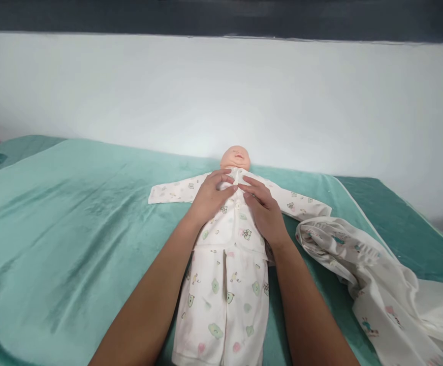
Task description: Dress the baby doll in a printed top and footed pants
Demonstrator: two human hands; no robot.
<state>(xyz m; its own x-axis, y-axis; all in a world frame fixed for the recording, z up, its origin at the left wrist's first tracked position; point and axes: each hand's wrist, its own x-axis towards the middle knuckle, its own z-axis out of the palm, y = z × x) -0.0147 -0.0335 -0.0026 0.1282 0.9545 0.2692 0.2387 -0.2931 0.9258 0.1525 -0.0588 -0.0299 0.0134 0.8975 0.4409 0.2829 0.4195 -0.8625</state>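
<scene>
Leftward, blanket (65, 218) spreads wide, meeting wall (221, 91); jacket (239, 223) lies under half-curled left hand (212, 195) and right hand (264, 209), grip unclear

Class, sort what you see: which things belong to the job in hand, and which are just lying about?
In the job:
- left hand and right hand, at the top's chest
- printed top
- doll
- printed trousers

Apparently lying about:
- crumpled printed cloth, right
- green blanket, underneath
</scene>
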